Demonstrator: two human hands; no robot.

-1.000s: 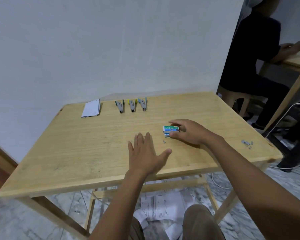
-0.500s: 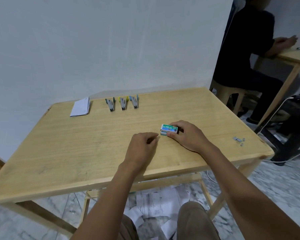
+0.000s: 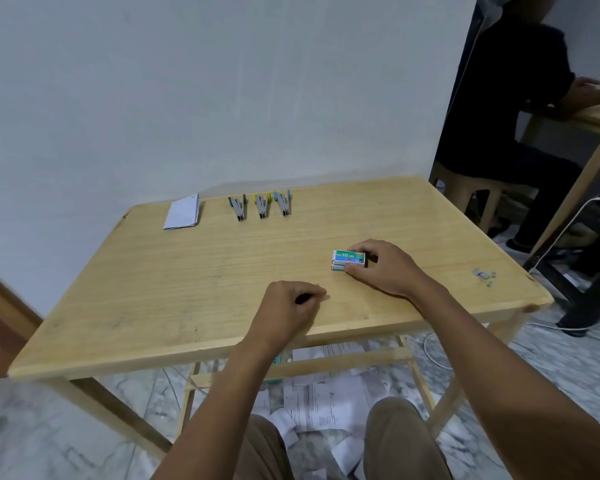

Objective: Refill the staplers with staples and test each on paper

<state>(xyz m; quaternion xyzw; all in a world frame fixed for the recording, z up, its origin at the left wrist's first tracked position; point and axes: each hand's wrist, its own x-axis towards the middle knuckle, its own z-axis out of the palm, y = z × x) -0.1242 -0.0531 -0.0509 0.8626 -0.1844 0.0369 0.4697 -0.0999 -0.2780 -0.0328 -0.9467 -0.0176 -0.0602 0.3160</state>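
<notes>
The right hand (image 3: 388,268) grips the staple box (image 3: 349,257); the left hand (image 3: 288,306) is curled, with anything inside it hidden.

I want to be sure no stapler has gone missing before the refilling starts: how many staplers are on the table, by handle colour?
Green stapler: 1
Yellow stapler: 1
Blue stapler: 1
Total: 3, side by side in a row to the right of the paper.
</notes>
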